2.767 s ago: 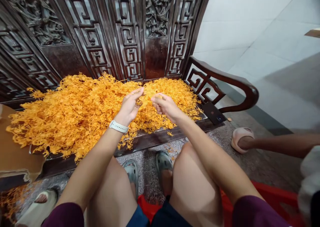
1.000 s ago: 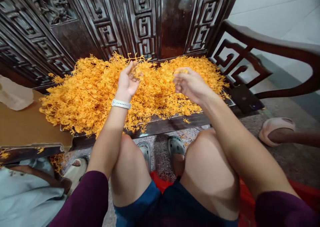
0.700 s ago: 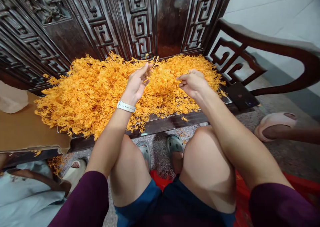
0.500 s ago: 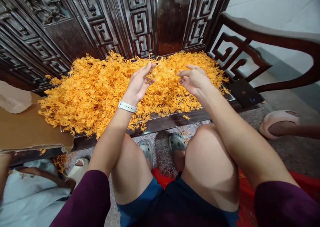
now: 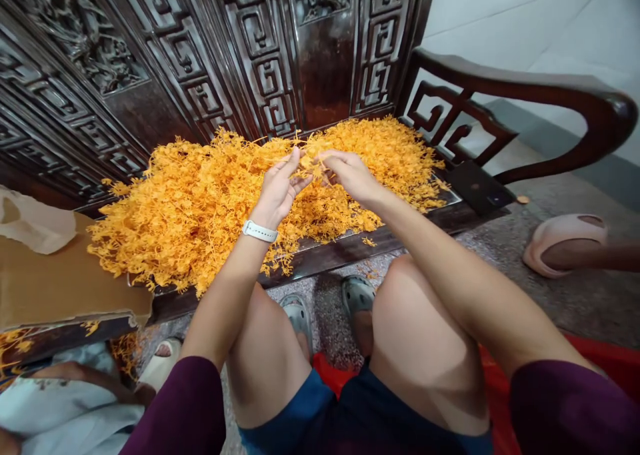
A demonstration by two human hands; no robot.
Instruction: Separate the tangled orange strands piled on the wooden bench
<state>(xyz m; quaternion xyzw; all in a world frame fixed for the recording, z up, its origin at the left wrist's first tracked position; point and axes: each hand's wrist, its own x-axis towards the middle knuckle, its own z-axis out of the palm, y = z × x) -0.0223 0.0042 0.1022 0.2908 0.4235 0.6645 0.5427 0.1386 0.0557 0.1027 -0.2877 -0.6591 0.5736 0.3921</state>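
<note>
A large heap of orange plastic-looking flower sprigs (image 5: 185, 208) covers the dark wooden bench seat. My left hand (image 5: 278, 191), with a pale watch band on its wrist, is raised over the heap and closed on an orange sprig (image 5: 307, 164) between thumb and fingers. Facing it, my right hand (image 5: 353, 176) pinches at the same sprig from the right, its fingertips close to the left ones. The fingertips blend partly into the orange behind them, so the exact grip of the right hand is hard to see.
A cardboard sheet or box (image 5: 65, 288) lies at the left of the bench. A dark phone (image 5: 479, 187) rests by the carved armrest (image 5: 550, 85). The carved backrest (image 5: 327, 75) rises behind. Another person's clothing (image 5: 65, 401) shows lower left; someone's slippered foot (image 5: 565, 245) is at right.
My right hand has moved left, from apart to beside my left hand, and its fingers have closed at the sprig. The left hand stays in its hold. The view has shifted slightly.
</note>
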